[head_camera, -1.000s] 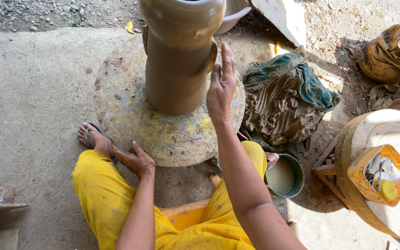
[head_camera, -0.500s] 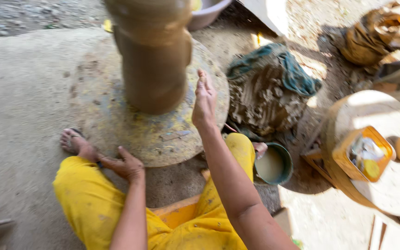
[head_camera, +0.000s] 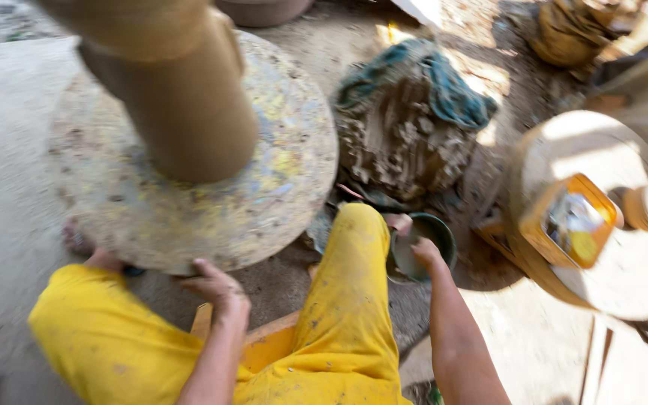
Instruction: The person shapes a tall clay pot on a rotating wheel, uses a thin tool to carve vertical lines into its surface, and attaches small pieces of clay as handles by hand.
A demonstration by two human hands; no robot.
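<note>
Your left hand (head_camera: 215, 289) curled its fingers against the near rim of the round, speckled turning wheel (head_camera: 279, 161), under the tall brown clay cylinder (head_camera: 181, 105). Your right hand (head_camera: 423, 253), fingers dipped and hidden, reached into the small dark water bowl (head_camera: 438, 229) beside your yellow-clad knee (head_camera: 350, 232).

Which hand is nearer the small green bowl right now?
Right. The right hand reaches into the small green bowl beside the knee. The left hand is well off to its left, at the near edge of the round turntable.
</note>
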